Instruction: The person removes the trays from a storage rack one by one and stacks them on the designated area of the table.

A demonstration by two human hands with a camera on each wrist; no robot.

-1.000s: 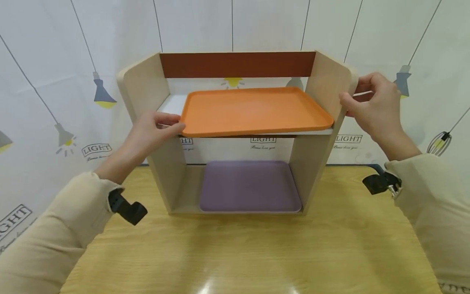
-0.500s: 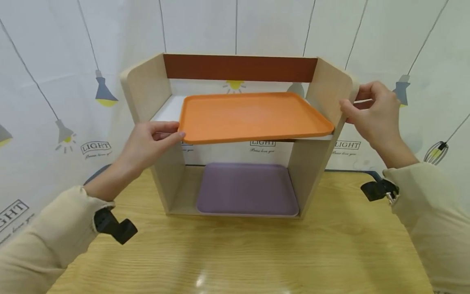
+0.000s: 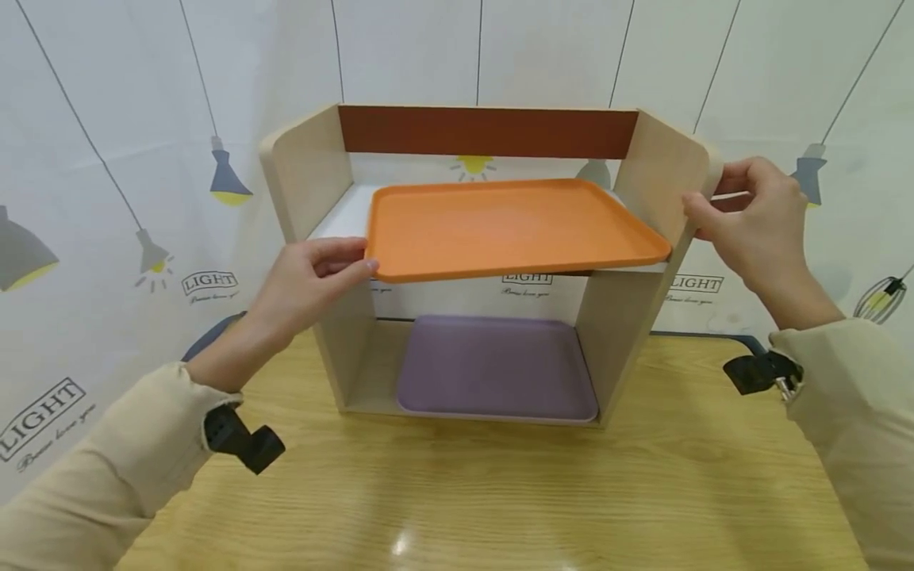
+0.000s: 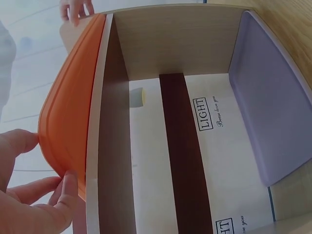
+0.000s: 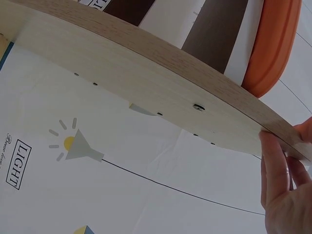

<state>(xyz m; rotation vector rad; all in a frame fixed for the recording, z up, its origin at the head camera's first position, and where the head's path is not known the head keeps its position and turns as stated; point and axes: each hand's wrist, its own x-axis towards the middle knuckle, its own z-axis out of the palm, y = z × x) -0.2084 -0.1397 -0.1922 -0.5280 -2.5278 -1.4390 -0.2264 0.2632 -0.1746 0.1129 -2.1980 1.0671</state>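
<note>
An orange tray (image 3: 507,226) sits slightly askew on the upper board of a wooden two-tier shelf (image 3: 307,174). Its left front corner reaches out past the board's front edge. My left hand (image 3: 307,281) pinches that corner between thumb and fingers; the left wrist view has the same hand (image 4: 36,195) at the tray's rounded end. At the right, my right hand (image 3: 760,226) grips the front edge of the shelf's side panel, thumb inside and fingers outside. The right wrist view confirms those fingers (image 5: 278,165) against the panel. A purple tray (image 3: 496,369) lies on the lower tier.
The shelf stands on a wood-grain table (image 3: 457,492), close to a white backdrop (image 3: 550,55) printed with hanging lamps. A reddish-brown rail (image 3: 485,131) spans the shelf's back at the top. Bare white board (image 3: 343,212) shows left of the orange tray.
My left hand has come slightly toward me, drawing the orange tray's left end a little forward. The right hand keeps its place on the panel. The head view has shifted slightly.
</note>
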